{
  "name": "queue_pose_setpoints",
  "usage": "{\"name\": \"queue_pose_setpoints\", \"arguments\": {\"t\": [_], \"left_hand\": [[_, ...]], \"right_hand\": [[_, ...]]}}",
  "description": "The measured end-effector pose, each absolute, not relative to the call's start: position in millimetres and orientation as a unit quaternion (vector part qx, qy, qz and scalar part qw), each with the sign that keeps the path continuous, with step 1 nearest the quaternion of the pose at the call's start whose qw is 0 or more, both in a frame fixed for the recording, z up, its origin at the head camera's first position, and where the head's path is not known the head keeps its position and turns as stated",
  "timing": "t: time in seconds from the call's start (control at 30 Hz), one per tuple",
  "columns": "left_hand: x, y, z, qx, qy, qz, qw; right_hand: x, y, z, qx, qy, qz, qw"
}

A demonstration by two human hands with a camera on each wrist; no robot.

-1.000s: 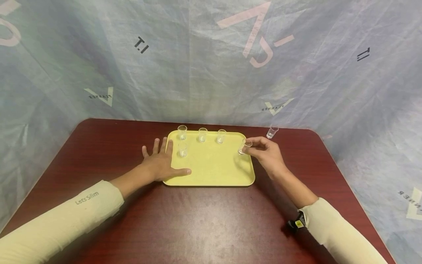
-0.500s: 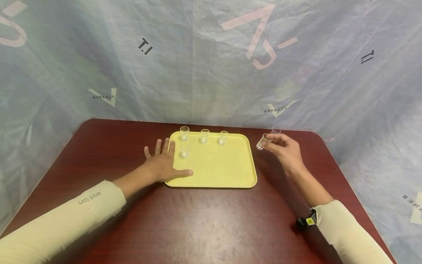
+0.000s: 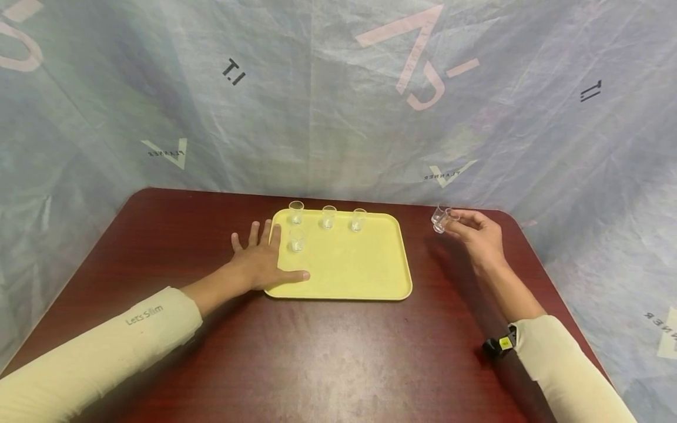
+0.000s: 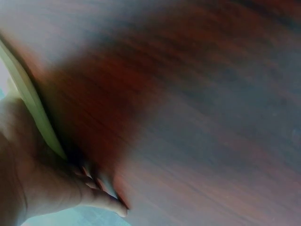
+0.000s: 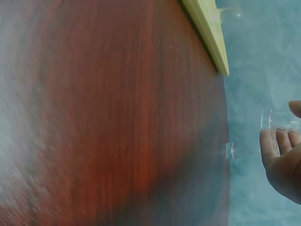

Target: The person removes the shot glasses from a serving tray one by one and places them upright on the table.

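My left hand (image 3: 256,262) lies spread at the left edge of a yellow tray (image 3: 354,276), fingers straight and thumb reaching over the rim. Three clear shot glasses, one of them the corner shot glass (image 3: 296,214), stand along the tray's far side, with another shot glass (image 3: 297,241) in front of the leftmost. Right of the tray, my right hand (image 3: 482,238) pinches a tilted shot glass (image 3: 440,226) between thumb and fingers. In the right wrist view the held shot glass (image 5: 278,117) is above the table, apart from a standing shot glass (image 5: 230,150).
The dark red wooden table (image 3: 338,358) runs back to a grey printed sheet (image 3: 296,106) hanging behind it and at both sides. Another shot glass (image 3: 436,212) stands on the table's far right, partly behind the held one.
My right hand has carried the pinched shot glass from over the tray's right edge rightward, to beside the glass standing on the table. The left hand stays at the tray.
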State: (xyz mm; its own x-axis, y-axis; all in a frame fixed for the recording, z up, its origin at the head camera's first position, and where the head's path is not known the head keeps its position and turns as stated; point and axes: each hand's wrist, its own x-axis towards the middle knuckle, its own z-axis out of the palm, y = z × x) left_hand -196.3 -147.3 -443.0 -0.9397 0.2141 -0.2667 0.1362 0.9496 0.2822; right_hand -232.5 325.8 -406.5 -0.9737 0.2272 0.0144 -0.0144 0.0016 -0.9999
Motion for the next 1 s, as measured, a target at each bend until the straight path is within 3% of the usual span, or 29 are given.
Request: {"name": "queue_pose_setpoints", "arguments": {"t": [1.0], "left_hand": [[-197.1,-146.3,-441.9,0.090,0.976,0.123,0.153]], "right_hand": [[-273.3,374.7,-426.4,-0.149,-0.680,0.706,0.128]]}}
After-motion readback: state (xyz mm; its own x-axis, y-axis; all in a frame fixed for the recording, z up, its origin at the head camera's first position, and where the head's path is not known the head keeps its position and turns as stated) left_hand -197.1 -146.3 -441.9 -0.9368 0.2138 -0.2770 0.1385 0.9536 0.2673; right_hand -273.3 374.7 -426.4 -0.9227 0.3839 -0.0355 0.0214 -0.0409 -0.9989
